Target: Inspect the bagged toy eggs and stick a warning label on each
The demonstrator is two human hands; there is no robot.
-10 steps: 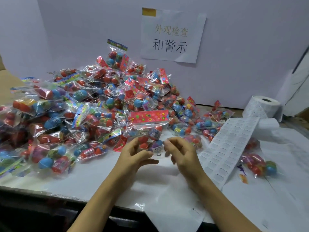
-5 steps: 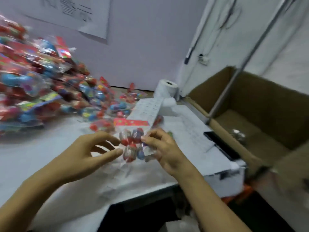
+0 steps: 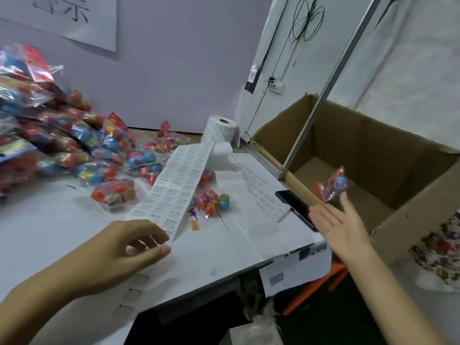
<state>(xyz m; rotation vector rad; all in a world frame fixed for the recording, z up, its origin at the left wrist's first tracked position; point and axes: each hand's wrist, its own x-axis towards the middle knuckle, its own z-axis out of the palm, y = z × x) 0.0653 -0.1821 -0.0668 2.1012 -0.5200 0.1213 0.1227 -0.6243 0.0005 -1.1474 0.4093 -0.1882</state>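
A clear bag of toy eggs (image 3: 332, 184) is in the air over the open cardboard box (image 3: 410, 195), just beyond the fingertips of my right hand (image 3: 341, 225), whose fingers are spread and hold nothing. My left hand (image 3: 124, 247) hovers over the white table with loosely curled fingers at the near end of the warning label strip (image 3: 174, 192). The strip runs back to the label roll (image 3: 221, 129). A big pile of bagged eggs (image 3: 49, 140) fills the left. Two single bags (image 3: 114, 195) (image 3: 211, 201) lie beside the strip.
A black phone (image 3: 296, 207) lies at the table's right edge next to the box. A metal pole (image 3: 321, 95) rises in front of the box. A paper sign (image 3: 62, 18) hangs on the back wall. Small loose toy pieces (image 3: 194, 220) lie near the strip.
The view swung right from the pile to the box. My right hand carried the bag from in front of me toward the box and released it; my left hand let go of it.
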